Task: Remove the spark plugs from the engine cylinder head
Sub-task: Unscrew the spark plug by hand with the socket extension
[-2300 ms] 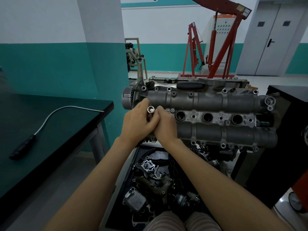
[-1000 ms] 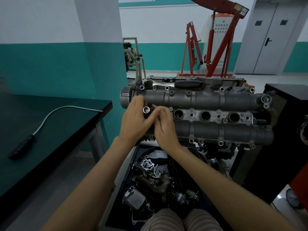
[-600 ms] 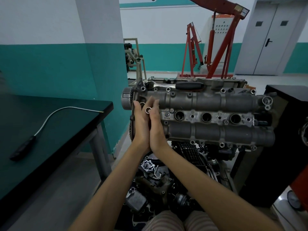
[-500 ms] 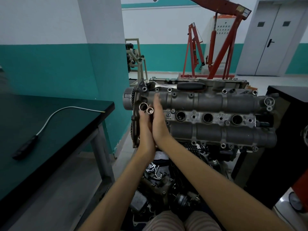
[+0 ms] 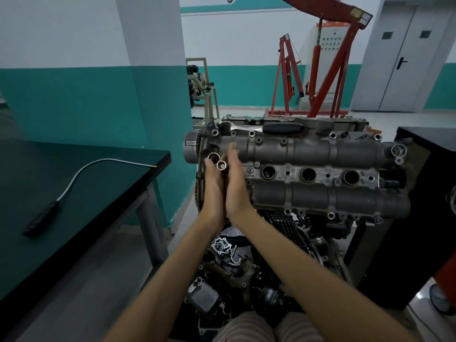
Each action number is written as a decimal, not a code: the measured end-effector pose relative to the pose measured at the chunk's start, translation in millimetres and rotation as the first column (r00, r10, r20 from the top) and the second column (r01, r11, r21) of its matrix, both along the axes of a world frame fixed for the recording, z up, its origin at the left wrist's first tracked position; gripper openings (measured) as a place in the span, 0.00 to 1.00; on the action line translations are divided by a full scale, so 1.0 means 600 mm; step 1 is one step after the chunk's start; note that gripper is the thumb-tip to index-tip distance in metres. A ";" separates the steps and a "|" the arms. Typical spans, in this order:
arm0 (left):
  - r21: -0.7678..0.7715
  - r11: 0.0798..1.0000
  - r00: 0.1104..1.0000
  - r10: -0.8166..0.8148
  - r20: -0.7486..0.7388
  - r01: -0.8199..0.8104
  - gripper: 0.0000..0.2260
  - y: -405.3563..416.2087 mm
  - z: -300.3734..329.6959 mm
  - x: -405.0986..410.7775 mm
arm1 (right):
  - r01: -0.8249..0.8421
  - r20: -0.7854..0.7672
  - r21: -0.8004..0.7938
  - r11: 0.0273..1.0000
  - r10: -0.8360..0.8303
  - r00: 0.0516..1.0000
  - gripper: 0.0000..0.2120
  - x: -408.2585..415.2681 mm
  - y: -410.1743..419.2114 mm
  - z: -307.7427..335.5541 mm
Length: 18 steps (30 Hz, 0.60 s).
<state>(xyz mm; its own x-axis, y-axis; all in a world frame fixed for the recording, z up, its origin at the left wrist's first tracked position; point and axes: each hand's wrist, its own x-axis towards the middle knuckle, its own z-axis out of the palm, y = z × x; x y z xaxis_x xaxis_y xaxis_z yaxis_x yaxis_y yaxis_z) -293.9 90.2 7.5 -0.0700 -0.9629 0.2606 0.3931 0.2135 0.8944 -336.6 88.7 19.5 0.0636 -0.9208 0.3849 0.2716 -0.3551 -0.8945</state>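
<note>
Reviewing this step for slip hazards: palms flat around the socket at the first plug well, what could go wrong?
1. The socket is only pressed between the flat left hand and right hand, no curled grip; it may slip out.
2. If dropped, it could fall among the loose parts below the cylinder head.

No text can be read; the small label on the red steel crane boom (image 5: 355, 13), upper right, is blurred.

- Lying on the dark green table (image 5: 103, 183): a flexible pickup tool (image 5: 71, 183), black handle nearest.
- Standing well behind: a red engine hoist (image 5: 320, 62), near grey double doors (image 5: 407, 53).
- Sitting jumbled below: loose engine parts (image 5: 222, 272).
</note>
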 end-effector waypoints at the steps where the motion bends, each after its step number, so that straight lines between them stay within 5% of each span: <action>1: -0.002 1.000 0.999 -0.005 -0.039 0.005 0.27 0.008 -0.011 -0.003 | 0.013 0.002 -0.036 0.999 -0.013 1.000 0.16 -0.001 -0.006 0.017; 8: -0.005 0.999 0.998 0.052 -0.038 -0.053 0.31 -0.014 0.015 0.007 | 0.010 0.050 -0.029 1.000 -0.009 0.999 0.15 -0.008 -0.005 -0.026; 11: 0.002 0.998 0.997 0.068 0.046 -0.068 0.32 -0.026 0.031 0.009 | -0.015 -0.052 0.023 1.000 0.016 0.999 0.32 -0.003 0.016 -0.064; 14: 0.015 0.996 0.980 0.087 0.179 -0.091 0.35 -0.007 0.006 0.001 | 0.027 -0.195 0.035 0.999 -0.020 0.981 0.37 0.003 0.014 -0.044; 18: -0.025 0.993 0.986 0.114 0.119 -0.112 0.27 0.022 -0.030 -0.002 | 0.169 -0.219 -0.180 0.969 -0.207 0.953 0.14 -0.005 -0.017 0.007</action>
